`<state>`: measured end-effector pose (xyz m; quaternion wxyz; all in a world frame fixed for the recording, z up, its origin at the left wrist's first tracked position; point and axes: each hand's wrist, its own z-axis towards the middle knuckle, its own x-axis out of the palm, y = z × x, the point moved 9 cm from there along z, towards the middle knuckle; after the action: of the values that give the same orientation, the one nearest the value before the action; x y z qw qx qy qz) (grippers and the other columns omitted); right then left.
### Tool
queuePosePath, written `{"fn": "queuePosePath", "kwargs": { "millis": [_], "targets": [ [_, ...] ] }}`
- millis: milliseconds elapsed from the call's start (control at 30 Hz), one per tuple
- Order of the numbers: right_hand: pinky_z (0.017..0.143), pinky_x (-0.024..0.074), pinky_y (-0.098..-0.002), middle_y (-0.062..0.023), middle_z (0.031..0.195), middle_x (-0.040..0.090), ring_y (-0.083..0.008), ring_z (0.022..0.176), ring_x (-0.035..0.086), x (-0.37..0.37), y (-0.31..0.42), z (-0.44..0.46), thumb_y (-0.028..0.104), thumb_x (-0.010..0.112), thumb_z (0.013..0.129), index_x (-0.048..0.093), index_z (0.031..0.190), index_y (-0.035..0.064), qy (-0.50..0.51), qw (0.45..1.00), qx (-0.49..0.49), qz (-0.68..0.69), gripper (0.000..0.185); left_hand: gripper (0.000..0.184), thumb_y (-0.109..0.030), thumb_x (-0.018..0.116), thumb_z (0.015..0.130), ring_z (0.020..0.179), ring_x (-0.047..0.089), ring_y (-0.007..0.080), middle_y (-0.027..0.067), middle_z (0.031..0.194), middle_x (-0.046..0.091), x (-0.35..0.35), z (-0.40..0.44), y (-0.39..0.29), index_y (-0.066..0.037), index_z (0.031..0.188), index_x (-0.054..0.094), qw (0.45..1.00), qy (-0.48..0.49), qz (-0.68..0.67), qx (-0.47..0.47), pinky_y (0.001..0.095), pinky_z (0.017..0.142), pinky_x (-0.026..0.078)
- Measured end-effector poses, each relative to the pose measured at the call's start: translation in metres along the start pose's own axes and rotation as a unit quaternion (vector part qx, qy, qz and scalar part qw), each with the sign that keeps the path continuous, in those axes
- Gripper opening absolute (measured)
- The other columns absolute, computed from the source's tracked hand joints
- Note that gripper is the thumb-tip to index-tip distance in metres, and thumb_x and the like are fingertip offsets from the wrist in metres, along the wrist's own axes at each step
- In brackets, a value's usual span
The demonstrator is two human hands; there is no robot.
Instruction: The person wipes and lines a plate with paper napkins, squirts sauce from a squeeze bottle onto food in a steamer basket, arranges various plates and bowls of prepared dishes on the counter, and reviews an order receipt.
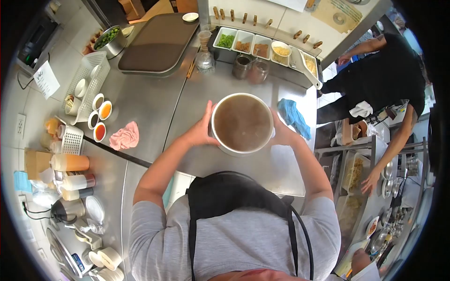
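Observation:
A round white container [243, 152] full of brown broth [242, 122] is held between my two hands over the steel counter. My left hand [202, 129] wraps its left side, thumb low on the wall. My right hand [281, 132] is against the opposite side, with its fingers mostly hidden behind the wall. Just right of that hand lies a crumpled blue cloth [294, 117]. Beyond the container stand two glass jars, one dark [242, 67] and one reddish [258, 71].
A rack at the back holds topping trays, including chopped greens [226, 39], with a white-handled utensil [309, 72] across it. A brown tray [159, 42], sauce cups [105, 110] and a pink cloth [124, 136] are left. A co-worker [379, 75] in black reaches over shelves at right.

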<state>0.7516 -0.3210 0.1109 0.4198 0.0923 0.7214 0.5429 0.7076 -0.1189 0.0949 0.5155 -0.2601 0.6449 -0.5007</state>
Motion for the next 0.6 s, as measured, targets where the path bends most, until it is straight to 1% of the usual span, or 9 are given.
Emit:
{"fn": "queuePosePath", "kwargs": {
  "millis": [33, 100, 200, 300, 400, 500, 600],
  "targets": [
    [0.101, 0.0231, -0.0349, -0.0099, 0.130, 0.026, -0.0233, 0.122, 0.026, 0.000, 0.002, 0.000, 0.021, 0.082, 0.040, 0.009, 0.131, 0.0074, 0.002, 1.000, 0.009, -0.003, 0.117, 0.132, -0.023, 0.081, 0.047, 0.127, 0.012, 0.0291, 0.0162, 0.138, 0.008, 0.002, 0.000, 0.002, -0.004, 0.127, -0.023, 1.000, -0.005, -0.019, 0.016, 0.0352, 0.103, 0.015],
    [0.100, 0.0235, -0.0349, -0.0101, 0.130, 0.027, -0.0234, 0.122, 0.026, 0.000, 0.008, -0.001, 0.021, 0.082, 0.041, 0.010, 0.131, 0.0075, 0.004, 1.000, 0.020, 0.013, 0.116, 0.132, -0.022, 0.081, 0.048, 0.127, 0.013, 0.0288, 0.0157, 0.139, 0.008, 0.004, 0.000, 0.006, -0.005, 0.125, -0.026, 0.998, -0.011, -0.034, 0.052, 0.0352, 0.103, 0.015],
    [0.100, 0.0241, -0.0346, -0.0107, 0.129, 0.027, -0.0234, 0.121, 0.026, -0.002, 0.018, 0.000, 0.021, 0.082, 0.042, 0.011, 0.130, 0.0074, 0.004, 0.999, 0.028, 0.018, 0.114, 0.131, -0.020, 0.080, 0.050, 0.127, 0.013, 0.0283, 0.0149, 0.139, 0.008, 0.004, 0.000, -0.001, -0.007, 0.124, -0.027, 0.996, -0.008, -0.057, 0.066, 0.0356, 0.103, 0.015],
    [0.100, 0.0246, -0.0345, -0.0114, 0.129, 0.027, -0.0237, 0.121, 0.026, -0.003, 0.017, 0.001, 0.021, 0.082, 0.042, 0.010, 0.130, 0.0071, 0.008, 0.999, 0.035, 0.014, 0.115, 0.131, -0.018, 0.079, 0.054, 0.128, 0.012, 0.0258, 0.0149, 0.139, 0.004, 0.005, 0.000, -0.003, -0.012, 0.123, -0.032, 0.998, 0.022, -0.028, 0.047, 0.0366, 0.103, 0.013],
    [0.100, 0.0240, -0.0344, -0.0118, 0.130, 0.027, -0.0241, 0.121, 0.027, -0.001, 0.004, -0.002, 0.021, 0.082, 0.042, 0.007, 0.131, 0.0070, -0.001, 0.999, 0.036, -0.002, 0.117, 0.131, -0.017, 0.079, 0.054, 0.128, 0.012, 0.0261, 0.0151, 0.139, 0.004, 0.005, 0.000, -0.007, -0.017, 0.123, -0.032, 0.997, 0.031, -0.055, 0.035, 0.0364, 0.103, 0.014],
    [0.101, 0.0229, -0.0342, -0.0134, 0.130, 0.027, -0.0259, 0.121, 0.027, 0.000, -0.001, -0.002, 0.021, 0.082, 0.042, 0.005, 0.131, 0.0064, -0.005, 0.999, 0.028, -0.020, 0.119, 0.130, -0.015, 0.078, 0.055, 0.128, 0.012, 0.0266, 0.0153, 0.139, 0.004, 0.004, -0.004, -0.005, -0.023, 0.122, -0.033, 0.992, 0.011, -0.071, 0.100, 0.0366, 0.103, 0.015],
    [0.101, 0.0223, -0.0342, -0.0153, 0.129, 0.027, -0.0286, 0.122, 0.026, 0.003, -0.006, 0.000, 0.022, 0.081, 0.043, 0.004, 0.131, 0.0056, 0.007, 0.999, 0.038, -0.029, 0.118, 0.131, -0.014, 0.078, 0.056, 0.128, 0.012, 0.0277, 0.0155, 0.139, 0.003, 0.003, -0.003, -0.008, -0.026, 0.120, -0.035, 0.995, 0.021, -0.071, 0.064, 0.0372, 0.102, 0.015]
  ]
}}
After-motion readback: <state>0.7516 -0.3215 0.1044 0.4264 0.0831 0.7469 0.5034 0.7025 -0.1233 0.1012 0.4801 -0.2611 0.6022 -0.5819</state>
